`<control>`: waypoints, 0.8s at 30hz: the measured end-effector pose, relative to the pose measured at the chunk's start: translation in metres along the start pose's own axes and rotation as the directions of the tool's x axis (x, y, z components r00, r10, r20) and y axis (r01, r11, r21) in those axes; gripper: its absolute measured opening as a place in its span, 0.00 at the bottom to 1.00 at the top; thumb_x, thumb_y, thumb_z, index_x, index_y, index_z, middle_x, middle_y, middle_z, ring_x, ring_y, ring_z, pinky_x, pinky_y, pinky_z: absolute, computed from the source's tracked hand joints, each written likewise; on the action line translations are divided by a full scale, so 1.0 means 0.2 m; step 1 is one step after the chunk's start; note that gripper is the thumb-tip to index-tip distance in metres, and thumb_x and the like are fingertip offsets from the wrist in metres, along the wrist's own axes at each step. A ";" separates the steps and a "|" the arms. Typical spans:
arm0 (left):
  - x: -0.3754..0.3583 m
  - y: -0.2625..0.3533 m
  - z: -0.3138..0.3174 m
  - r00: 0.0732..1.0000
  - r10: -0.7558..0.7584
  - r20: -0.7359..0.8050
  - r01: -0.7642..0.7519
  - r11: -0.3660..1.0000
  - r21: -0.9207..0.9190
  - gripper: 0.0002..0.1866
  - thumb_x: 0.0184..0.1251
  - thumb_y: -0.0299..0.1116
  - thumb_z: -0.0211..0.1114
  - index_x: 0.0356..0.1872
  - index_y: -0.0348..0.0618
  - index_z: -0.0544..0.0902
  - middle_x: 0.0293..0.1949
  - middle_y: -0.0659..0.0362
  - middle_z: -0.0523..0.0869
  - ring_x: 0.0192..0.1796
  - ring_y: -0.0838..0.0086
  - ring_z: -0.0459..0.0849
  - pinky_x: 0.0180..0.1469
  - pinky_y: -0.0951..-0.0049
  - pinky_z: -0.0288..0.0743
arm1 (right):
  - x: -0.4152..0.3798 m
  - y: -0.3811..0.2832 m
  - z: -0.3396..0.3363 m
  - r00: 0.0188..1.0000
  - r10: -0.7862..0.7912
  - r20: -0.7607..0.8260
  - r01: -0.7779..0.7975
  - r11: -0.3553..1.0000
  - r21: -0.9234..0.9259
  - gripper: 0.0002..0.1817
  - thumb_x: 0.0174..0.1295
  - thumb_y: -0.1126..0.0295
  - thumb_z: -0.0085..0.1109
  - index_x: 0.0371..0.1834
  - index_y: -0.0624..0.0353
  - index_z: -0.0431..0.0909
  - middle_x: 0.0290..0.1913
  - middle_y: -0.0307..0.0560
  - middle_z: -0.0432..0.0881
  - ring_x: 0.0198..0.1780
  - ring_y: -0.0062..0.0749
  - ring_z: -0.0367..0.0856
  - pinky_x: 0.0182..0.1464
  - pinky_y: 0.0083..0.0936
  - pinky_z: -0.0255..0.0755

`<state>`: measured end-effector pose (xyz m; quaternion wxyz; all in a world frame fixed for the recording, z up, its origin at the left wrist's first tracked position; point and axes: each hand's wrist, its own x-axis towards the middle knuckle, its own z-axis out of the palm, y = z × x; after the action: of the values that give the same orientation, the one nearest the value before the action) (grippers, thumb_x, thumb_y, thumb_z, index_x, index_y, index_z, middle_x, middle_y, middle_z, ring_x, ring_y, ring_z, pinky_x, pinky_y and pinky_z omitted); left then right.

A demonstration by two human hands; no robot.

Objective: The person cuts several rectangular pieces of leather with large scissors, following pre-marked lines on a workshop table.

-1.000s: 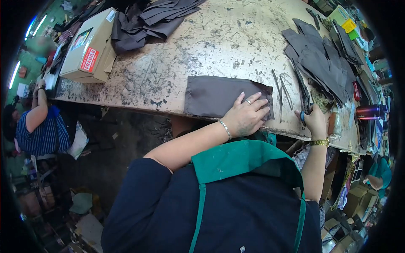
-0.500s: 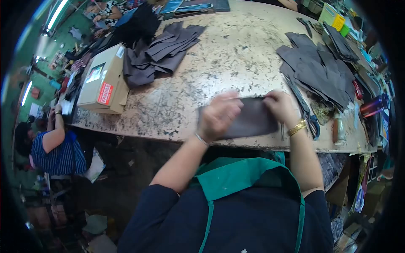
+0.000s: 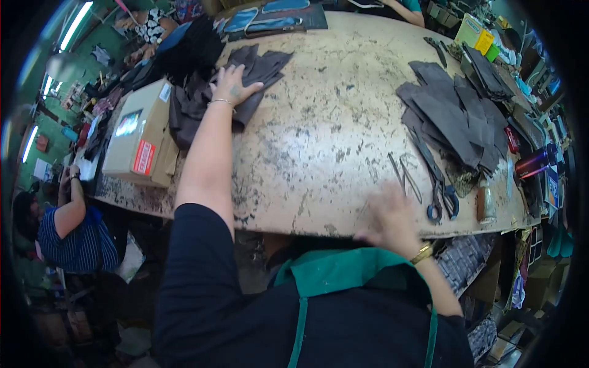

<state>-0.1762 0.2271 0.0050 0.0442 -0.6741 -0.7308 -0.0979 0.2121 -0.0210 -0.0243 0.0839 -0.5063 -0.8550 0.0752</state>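
Head view: the left hand [image 3: 232,84], fingers spread, lies flat on the stack of dark fabric pieces [image 3: 245,76] in the upper left of the frame beside a cardboard box [image 3: 138,132], while the right hand [image 3: 392,218], blurred so its fingers cannot be told, hovers at the worktable's [image 3: 319,141] near edge by the scissors [image 3: 438,190].

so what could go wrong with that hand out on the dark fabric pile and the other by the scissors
1. The left hand lies flat on the dark fabric pile with the arm stretched across the table; dragging could pull several pieces off together.
2. The right hand is blurred at the table's near edge, close to the scissors; it might knock them off or catch the blades.
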 end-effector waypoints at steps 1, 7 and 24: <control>0.06 0.03 0.01 0.998 -0.046 0.052 0.047 0.999 -0.021 0.47 0.43 0.67 0.61 0.65 0.56 0.59 0.68 0.56 0.54 0.71 0.56 0.44 0.63 0.37 0.43 | -0.03 -0.04 0.13 0.999 -0.041 -0.010 0.040 0.996 -0.078 0.34 0.47 0.54 0.59 0.62 0.43 0.64 0.66 0.55 0.56 0.68 0.50 0.50 0.61 0.58 0.49; 0.18 0.11 0.04 0.955 -0.197 0.220 0.161 0.972 0.171 0.54 0.36 0.67 0.64 0.68 0.60 0.54 0.70 0.58 0.49 0.72 0.56 0.40 0.65 0.39 0.40 | 0.00 -0.05 0.21 1.000 -0.024 -0.005 0.024 0.998 -0.052 0.30 0.50 0.56 0.51 0.62 0.37 0.63 0.67 0.51 0.56 0.69 0.47 0.50 0.60 0.57 0.50; -0.83 -0.10 -0.10 0.970 0.097 0.224 -0.132 0.981 0.143 0.22 0.56 0.47 0.59 0.52 0.54 0.75 0.60 0.56 0.68 0.63 0.58 0.64 0.58 0.45 0.61 | 0.02 -0.07 0.15 0.978 -0.023 0.206 0.028 0.999 -0.022 0.51 0.35 0.51 0.71 0.67 0.40 0.54 0.70 0.54 0.43 0.71 0.49 0.38 0.65 0.55 0.40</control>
<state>-0.1823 0.0601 -0.0091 0.0231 -0.7163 -0.6964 0.0367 0.1917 -0.0256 -0.0501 -0.0102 -0.4859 -0.8663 0.1154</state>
